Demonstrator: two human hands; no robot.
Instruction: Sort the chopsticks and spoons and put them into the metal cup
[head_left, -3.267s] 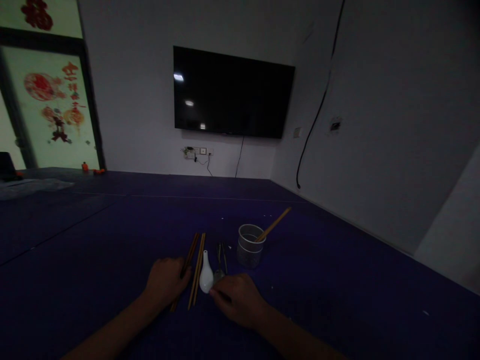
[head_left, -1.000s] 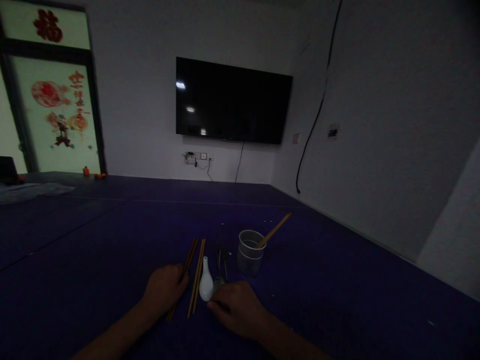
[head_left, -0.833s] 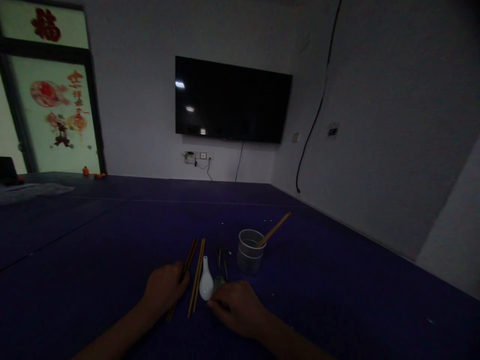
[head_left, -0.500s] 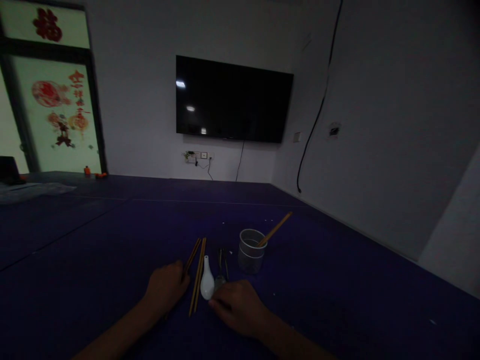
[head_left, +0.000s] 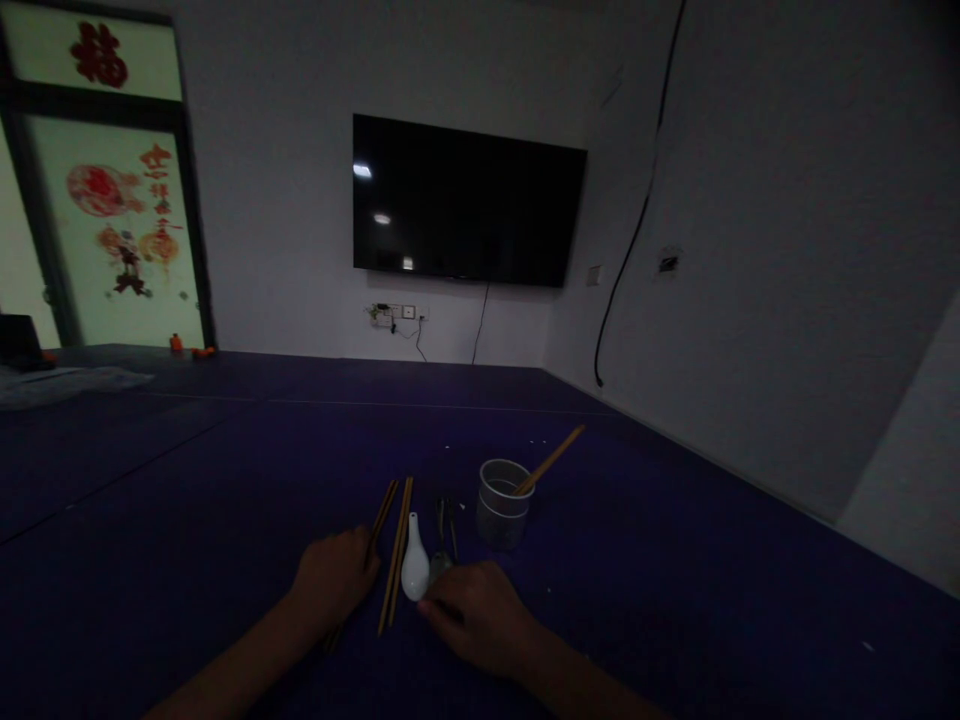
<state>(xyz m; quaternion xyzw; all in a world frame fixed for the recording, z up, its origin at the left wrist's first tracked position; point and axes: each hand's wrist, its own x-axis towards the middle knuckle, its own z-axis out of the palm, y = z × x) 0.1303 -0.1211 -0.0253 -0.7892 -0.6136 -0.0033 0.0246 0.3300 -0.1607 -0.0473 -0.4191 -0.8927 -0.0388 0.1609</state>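
Observation:
My left hand point(head_left: 335, 577) is closed around a pair of dark brown chopsticks point(head_left: 384, 510), low over the purple surface; their far ends stick out above the fingers. Just to its right lies a lighter pair of chopsticks point(head_left: 396, 560), roughly parallel. Beside these rests a white soup spoon point(head_left: 415, 568), bowl end toward me. My right hand point(head_left: 480, 610) is closed, with its fingertips by the tip of that bowl. It hides the near ends of a metal spoon point(head_left: 440, 562) and a second thin metal utensil point(head_left: 452, 528). What its fingers grip, if anything, is hidden.
A grey metal cup point(head_left: 502, 522) stands beyond my right hand, with light wooden chopsticks point(head_left: 553, 458) leaning out to the right. White specks dot the purple tabletop point(head_left: 315, 440). Clear plastic point(head_left: 82, 382) lies far left, and a wall point(head_left: 765, 280) borders the right side.
The dark chopsticks in my left hand have tilted slightly left, and their near ends show more below the hand. My right hand and the other utensils look almost unmoved.

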